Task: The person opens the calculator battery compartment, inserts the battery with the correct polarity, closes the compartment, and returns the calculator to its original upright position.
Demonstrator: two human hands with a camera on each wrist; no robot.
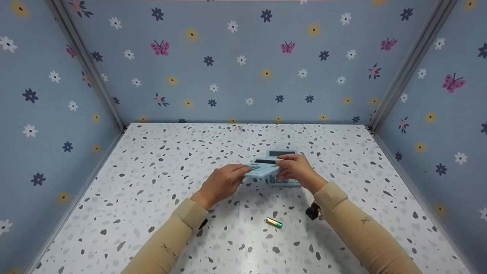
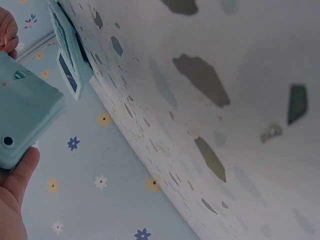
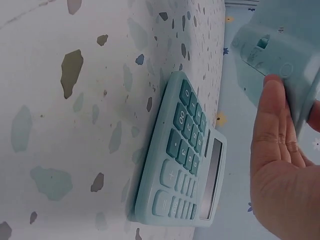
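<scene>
Showing its underside (image 2: pixel 30 107) (wrist views only), the held calculator (image 1: pixel 261 171) tilts

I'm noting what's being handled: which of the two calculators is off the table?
The held calculator, gripped between the left hand and right hand; the other calculator lies on the table, keys up.

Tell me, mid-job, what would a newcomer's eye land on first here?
Likely the pale blue calculator held up between the left hand and right hand, near the middle of the head view. Just beyond it, partly hidden there, a second calculator lies keys-up on the speckled tabletop. Nearer the person, between the forearms, a shiny gold-and-green battery stands out against the white.
</scene>
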